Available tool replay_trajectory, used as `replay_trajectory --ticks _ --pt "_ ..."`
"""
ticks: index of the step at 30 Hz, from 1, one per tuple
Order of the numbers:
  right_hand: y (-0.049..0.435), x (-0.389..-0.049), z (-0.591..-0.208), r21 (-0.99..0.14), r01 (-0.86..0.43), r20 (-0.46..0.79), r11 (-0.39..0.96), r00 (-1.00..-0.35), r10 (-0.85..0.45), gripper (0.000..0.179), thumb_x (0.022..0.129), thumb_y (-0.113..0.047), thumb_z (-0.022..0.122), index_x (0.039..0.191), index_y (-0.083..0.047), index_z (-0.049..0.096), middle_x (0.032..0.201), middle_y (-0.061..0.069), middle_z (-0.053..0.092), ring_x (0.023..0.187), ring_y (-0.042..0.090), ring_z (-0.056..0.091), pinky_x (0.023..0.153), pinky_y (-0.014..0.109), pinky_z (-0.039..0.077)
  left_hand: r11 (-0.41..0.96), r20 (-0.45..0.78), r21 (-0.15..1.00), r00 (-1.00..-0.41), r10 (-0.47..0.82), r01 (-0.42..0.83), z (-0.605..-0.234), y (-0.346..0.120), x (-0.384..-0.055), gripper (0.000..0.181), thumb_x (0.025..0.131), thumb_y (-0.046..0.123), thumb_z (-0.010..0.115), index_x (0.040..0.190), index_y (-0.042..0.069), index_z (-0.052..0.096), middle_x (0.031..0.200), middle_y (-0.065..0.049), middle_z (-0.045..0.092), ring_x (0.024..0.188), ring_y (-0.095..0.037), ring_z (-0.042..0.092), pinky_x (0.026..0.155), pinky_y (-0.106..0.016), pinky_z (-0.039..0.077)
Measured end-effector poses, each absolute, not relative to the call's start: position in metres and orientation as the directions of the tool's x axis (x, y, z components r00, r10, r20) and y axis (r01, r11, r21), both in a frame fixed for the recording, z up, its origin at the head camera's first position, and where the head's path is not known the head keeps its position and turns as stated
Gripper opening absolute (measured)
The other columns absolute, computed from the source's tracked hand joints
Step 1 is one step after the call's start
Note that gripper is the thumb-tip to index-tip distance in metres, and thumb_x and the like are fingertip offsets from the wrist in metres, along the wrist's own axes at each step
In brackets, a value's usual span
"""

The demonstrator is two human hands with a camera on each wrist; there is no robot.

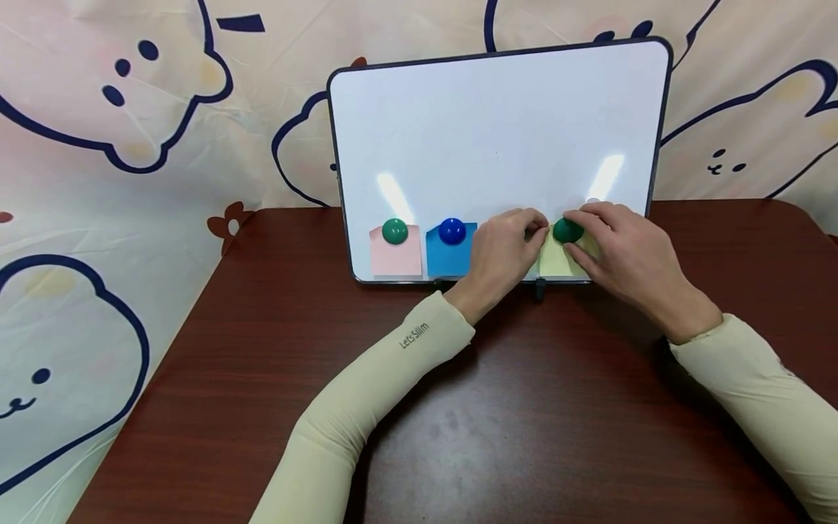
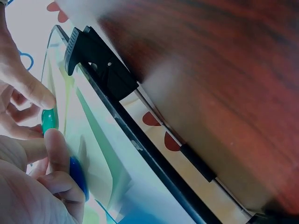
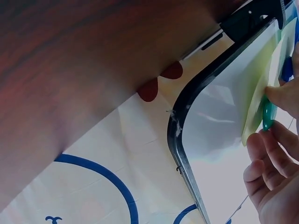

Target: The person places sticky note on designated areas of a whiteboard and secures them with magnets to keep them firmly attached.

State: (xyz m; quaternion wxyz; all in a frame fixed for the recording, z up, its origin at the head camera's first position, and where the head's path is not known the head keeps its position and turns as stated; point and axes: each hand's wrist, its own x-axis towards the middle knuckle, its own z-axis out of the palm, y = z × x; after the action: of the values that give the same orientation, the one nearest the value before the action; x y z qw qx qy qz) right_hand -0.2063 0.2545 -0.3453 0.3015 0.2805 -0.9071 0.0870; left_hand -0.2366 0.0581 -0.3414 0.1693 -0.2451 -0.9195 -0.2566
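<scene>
My right hand (image 1: 631, 251) pinches a green round magnet (image 1: 568, 231) between thumb and fingers, against a yellow sticky note (image 1: 556, 258) low on the whiteboard (image 1: 497, 131). At the note's upper left corner, my left hand (image 1: 504, 247) has its thumb and index finger pinched together on the paper. The left wrist view shows a pale green note (image 2: 100, 154) with a blue magnet (image 2: 79, 179) beside the left hand; that hand hides them in the head view. Further left are a blue note (image 1: 448, 258) under another blue magnet (image 1: 452, 231) and a pink note (image 1: 396, 258) under a green magnet (image 1: 395, 231).
The black-framed whiteboard leans back on a stand with black clips (image 2: 100, 63) at its lower edge. It stands at the back of a dark brown table (image 1: 458, 437). Behind hangs a cloth (image 1: 196, 175) printed with cartoon animals.
</scene>
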Motion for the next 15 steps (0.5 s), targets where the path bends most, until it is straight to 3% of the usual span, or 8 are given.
replay_trajectory --ticks 15 --pt "0.2531 -0.2075 -0.3457 0.002 -0.533 0.578 0.846 -0.690 -0.436 0.050 0.082 -0.018 0.080 0.126 -0.001 0.064 0.121 0.020 0.063 0.106 0.036 0.064 0.084 0.051 0.056 0.747 0.439 0.391 -0.823 0.362 0.537 -0.3405 0.0575 -0.2358 0.017 0.097 0.029 0.065 0.106 0.020 0.075 0.101 0.007 0.076 0.089 -0.004 0.070 0.073 -0.016 0.053"
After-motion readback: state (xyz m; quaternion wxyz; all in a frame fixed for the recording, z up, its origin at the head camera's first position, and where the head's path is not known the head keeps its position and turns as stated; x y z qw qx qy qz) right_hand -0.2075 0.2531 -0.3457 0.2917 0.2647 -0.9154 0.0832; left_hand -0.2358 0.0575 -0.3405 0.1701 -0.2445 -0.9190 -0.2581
